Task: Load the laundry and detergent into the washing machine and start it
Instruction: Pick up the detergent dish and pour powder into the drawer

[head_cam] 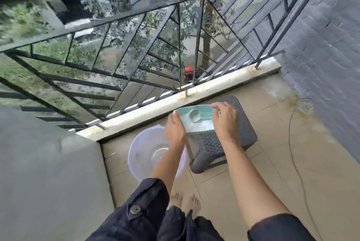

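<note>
A clear detergent tub (196, 124) with a teal rim stands on a dark woven stool (233, 139). White powder and a pale teal scoop (194, 117) lie inside it. My left hand (175, 129) grips the tub's left side. My right hand (224, 120) holds its right side, fingers over the rim. No washing machine or laundry is in view.
A translucent white bucket (148, 153) sits on the tiled balcony floor left of the stool. A black metal railing (136, 50) on a pale kerb runs behind. A grey wall (321, 55) with a floor drain (305, 104) is at right, and a grey surface (48, 172) at left.
</note>
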Demonstrator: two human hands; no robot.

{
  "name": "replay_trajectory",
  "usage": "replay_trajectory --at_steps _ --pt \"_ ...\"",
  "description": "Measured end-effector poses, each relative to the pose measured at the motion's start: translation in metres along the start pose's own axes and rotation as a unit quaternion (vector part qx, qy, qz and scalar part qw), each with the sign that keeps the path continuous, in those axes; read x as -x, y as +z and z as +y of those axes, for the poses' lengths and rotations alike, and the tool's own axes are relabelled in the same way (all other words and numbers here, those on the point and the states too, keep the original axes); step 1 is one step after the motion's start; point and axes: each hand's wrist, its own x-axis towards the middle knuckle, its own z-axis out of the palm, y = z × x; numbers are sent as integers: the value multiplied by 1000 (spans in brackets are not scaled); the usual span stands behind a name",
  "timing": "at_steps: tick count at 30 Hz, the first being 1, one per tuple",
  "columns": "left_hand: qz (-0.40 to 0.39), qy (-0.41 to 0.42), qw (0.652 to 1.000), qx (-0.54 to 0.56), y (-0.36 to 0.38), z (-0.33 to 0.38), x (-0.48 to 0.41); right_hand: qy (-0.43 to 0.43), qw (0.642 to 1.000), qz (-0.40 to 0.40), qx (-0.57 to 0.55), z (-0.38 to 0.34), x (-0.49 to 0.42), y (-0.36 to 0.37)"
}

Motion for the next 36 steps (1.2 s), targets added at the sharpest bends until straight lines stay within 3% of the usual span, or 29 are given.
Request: replay_trajectory --at_steps 6,13,26,36 --pt "50 12 998 27 -74 13 14 -73 992 -101 2 -68 28 9" --pt "74 3 994 82 -179 1 22 -152 976 -142 64 -149 85 32" --pt "94 23 976 194 -434 -70 43 -295 955 -38 -13 -312 274 104" --pt "207 1 963 171 -581 -108 49 -334 930 -152 25 -428 366 148"
